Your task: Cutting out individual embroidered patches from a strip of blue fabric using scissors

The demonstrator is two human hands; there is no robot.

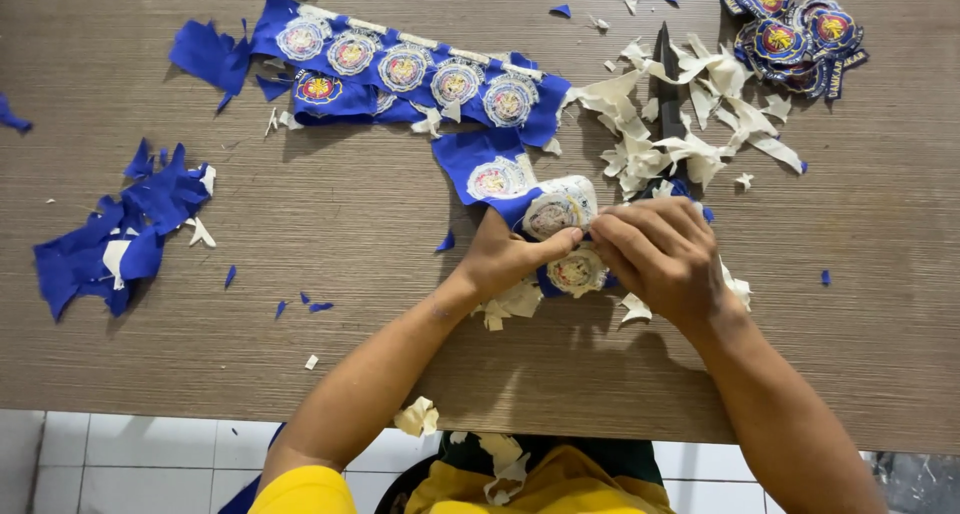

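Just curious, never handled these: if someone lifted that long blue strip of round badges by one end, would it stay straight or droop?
The blue strip would probably droop: it lies rumpled and bends where the left hand holds it. Likely light, like the scraps nearby.

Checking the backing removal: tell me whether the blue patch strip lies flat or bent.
Bent at one end. The strip lies spread on the table, but its near end curls up between the left hand and right hand.
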